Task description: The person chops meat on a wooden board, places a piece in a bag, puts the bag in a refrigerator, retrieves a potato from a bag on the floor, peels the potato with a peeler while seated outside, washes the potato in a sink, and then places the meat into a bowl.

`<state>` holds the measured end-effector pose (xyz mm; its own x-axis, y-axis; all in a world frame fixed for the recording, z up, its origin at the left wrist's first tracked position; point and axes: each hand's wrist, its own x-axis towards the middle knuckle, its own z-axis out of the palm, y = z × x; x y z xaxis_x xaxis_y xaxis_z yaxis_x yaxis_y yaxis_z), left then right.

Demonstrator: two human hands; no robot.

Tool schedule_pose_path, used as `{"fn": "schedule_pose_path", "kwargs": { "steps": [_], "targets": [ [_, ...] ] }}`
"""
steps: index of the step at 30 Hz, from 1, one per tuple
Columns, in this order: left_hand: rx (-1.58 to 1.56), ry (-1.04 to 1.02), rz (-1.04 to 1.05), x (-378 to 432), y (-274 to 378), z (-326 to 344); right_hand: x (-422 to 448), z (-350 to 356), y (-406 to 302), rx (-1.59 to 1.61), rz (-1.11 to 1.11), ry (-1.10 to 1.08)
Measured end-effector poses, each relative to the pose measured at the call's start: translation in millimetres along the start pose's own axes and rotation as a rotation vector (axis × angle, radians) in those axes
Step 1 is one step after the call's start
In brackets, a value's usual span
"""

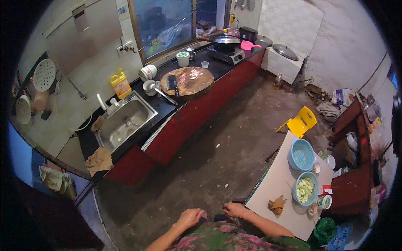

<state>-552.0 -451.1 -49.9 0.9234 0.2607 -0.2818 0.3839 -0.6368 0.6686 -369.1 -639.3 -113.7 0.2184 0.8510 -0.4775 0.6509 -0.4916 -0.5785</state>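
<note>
My left hand (190, 217) hangs low in front of my flowered clothing (220, 237), fingers curled. A small pale patch shows by its fingertips; whether it is held I cannot tell. Close to the near-left corner of the pale table (262, 198), my right hand (233, 209) is loosely bent, its palm hidden. On that table lies a crumpled brown cloth (277, 205). Beyond the cloth stand a blue plastic basket of cut pale-green vegetables (304, 190) and another blue basket (301, 154) with nothing visible in it.
Along the window runs a black counter with a steel sink (125, 122), a round wooden chopping board (201, 82) bearing a cleaver (172, 84) and chopped meat, and a gas stove (230, 56) with a lidded wok (224, 39). A yellow chair (302, 122) stands behind the table.
</note>
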Motion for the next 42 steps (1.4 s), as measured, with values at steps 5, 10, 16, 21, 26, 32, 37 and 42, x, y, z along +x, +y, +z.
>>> {"fn": "schedule_pose_path", "kwargs": {
  "steps": [5, 10, 16, 21, 26, 32, 37, 42],
  "targets": [
    [0.037, 0.019, 0.104, 26.2, -5.0, -7.4, -6.4, 10.3, -0.9, 0.078, 0.067, -0.047],
    [-0.013, -0.046, 0.350, 62.3, 14.6, 0.6, -16.1, 3.3, -19.1, 0.176, 0.070, -0.033],
    [-0.048, -0.184, 0.485, 103.2, 42.5, -2.7, -1.5, 10.9, -2.7, 0.319, 0.045, 0.083],
    [-0.009, -0.256, 0.432, 140.8, 53.2, -29.7, 36.5, -41.5, 16.5, 0.263, 0.044, 0.112],
    [0.039, -0.120, 0.377, 178.3, 38.7, -56.4, 85.9, -97.0, 35.9, 0.246, 0.051, 0.163],
    [0.054, -0.131, 0.233, 204.3, 23.9, -71.7, 119.2, -148.6, 39.5, 0.166, -0.056, 0.253],
    [0.011, -0.249, 0.260, 210.6, 27.7, -94.0, 138.1, -171.0, 12.4, 0.233, -0.006, 0.211],
    [-0.031, -0.025, 0.128, 196.9, -12.5, -129.2, 185.2, -170.8, -22.7, 0.127, -0.095, 0.033]
  ]
}}
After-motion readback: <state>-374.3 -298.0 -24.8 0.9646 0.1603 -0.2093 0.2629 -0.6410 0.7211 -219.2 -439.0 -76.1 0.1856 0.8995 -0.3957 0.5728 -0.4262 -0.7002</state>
